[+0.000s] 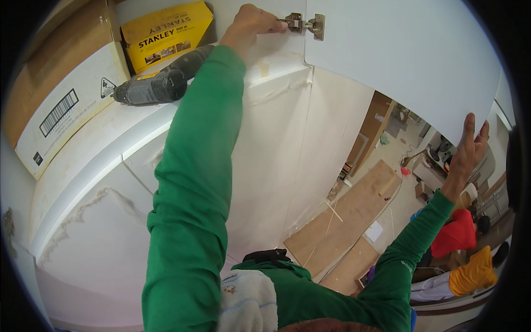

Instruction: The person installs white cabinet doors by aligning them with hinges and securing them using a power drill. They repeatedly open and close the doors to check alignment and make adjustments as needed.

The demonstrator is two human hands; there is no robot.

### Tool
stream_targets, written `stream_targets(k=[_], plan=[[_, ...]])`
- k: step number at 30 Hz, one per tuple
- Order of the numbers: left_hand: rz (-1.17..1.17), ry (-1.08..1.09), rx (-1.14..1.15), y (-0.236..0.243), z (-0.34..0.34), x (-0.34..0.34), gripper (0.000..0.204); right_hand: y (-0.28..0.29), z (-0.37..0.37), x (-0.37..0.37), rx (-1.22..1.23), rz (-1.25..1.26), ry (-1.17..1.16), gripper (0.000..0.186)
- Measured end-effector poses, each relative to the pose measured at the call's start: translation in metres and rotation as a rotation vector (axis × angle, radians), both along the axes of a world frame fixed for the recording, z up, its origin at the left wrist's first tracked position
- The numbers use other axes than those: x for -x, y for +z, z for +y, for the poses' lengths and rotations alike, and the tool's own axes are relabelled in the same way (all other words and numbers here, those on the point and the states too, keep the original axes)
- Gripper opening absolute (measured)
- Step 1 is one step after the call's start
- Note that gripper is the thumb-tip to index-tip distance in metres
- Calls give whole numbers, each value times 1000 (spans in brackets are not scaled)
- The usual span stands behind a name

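A white cabinet door [398, 50] stands swung out at the upper right, joined to the cabinet side by a metal concealed hinge [298, 23]. My left hand [251, 26] reaches up with its fingers pinched at the hinge's left end; the fingertips touch it, and any small part between them is hidden. Out to the right, my right hand [469, 148] grips the door's lower outer corner, fingers up along its edge. Beside my left forearm a dark power drill [152, 87] lies on the white cabinet top ledge.
A yellow tool box [166, 36] and a white-and-brown carton [74, 105] stand behind the drill. Far below, brown boards [348, 216] lie on the floor. At lower right are two people, one in a red top [454, 232], one in a yellow top [473, 271].
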State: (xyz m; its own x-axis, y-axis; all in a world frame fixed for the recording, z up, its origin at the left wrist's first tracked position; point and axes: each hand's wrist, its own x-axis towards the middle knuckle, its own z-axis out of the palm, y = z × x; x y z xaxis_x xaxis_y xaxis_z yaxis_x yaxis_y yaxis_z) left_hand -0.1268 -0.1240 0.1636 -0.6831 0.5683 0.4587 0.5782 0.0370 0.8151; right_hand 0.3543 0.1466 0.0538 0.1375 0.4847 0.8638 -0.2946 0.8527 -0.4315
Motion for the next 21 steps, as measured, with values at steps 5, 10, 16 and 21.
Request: stream_targets(k=[5,10,16,21], plan=[[41,18,60,5,-1,-13,38,0,5,3,-22,-39,-18,47],[131,183,62,-5,4,-30,38,3,6,4,-40,-18,-79,48],[130,301,65,-2,-2,-48,31,1,-9,1,-28,-21,-124,51],[126,115,-100,-4,-14,-47,39,-3,-29,2,-66,-24,-86,63]])
